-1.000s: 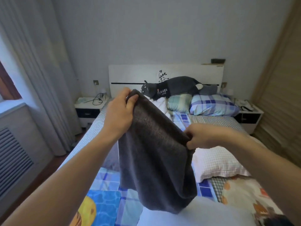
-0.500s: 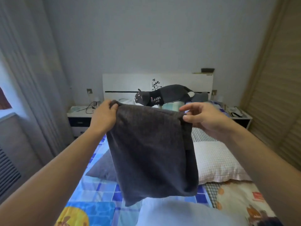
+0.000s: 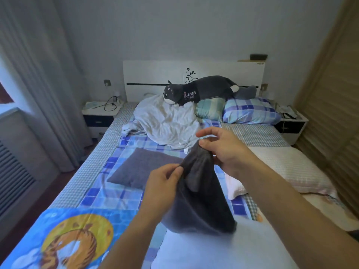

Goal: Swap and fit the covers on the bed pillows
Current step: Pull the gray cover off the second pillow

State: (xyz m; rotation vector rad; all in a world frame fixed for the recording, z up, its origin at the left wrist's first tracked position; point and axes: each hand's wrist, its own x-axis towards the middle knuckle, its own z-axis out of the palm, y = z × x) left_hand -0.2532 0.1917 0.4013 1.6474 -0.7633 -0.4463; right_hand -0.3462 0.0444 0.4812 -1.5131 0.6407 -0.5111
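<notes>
A dark grey pillow cover [image 3: 200,202] hangs between my hands over the bed. My left hand [image 3: 164,186] pinches its top edge at the left. My right hand [image 3: 219,150] pinches the top edge higher up on the right, thumb and fingers closed on the cloth. The cover's lower end rests on a bare white pillow [image 3: 223,249] at the bottom of the view. A pillow in a grey cover [image 3: 139,167] lies on the bed behind my left hand. A pillow in a white checked cover [image 3: 281,169] lies to the right.
A crumpled white sheet [image 3: 165,119] and a dark plush dog [image 3: 204,90] lie near the headboard, beside two plaid pillows [image 3: 250,111]. Nightstands [image 3: 99,115] flank the bed. Curtains hang at the left, a wardrobe [image 3: 334,105] stands at the right.
My hands have lowered the cover and come closer together, so it hangs bunched instead of spread flat. The view has tilted down, showing the grey pillow and the sheet.
</notes>
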